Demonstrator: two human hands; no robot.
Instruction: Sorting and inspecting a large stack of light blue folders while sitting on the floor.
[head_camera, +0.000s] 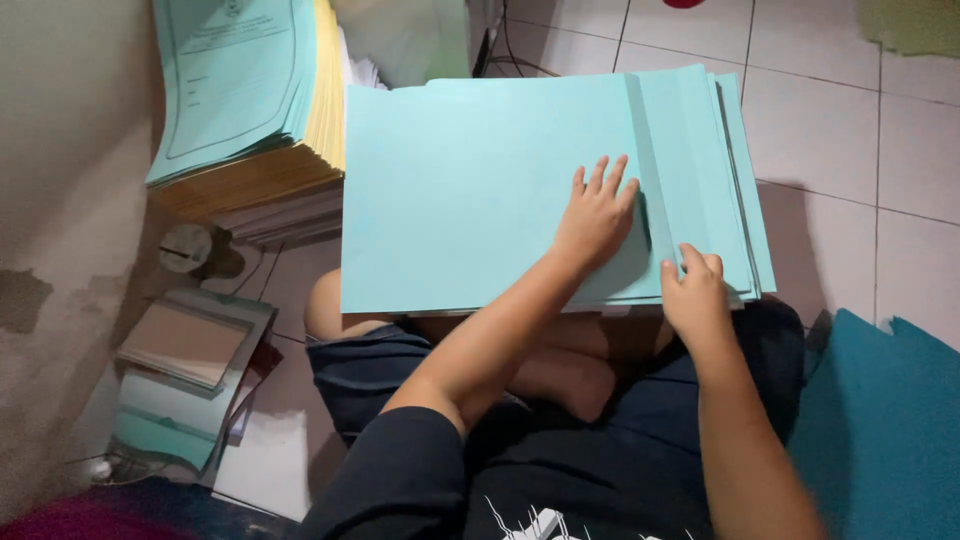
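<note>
Light blue folder stack (480, 190) is lying flat across the person's lap, long axis running left–right, folded flap edge toward the right. Left hand (597, 215) is pressing flat on the top folder, fingers spread and pointing away from the body. Right hand (694, 295) is pinching the near right edge of the stack, fingers closed on the sheets. A taller paper pile (250, 100) is sitting just beside the stack on the left, on the tiled floor (850, 130).

No pkgs, labels, signs or screens in view.
</note>
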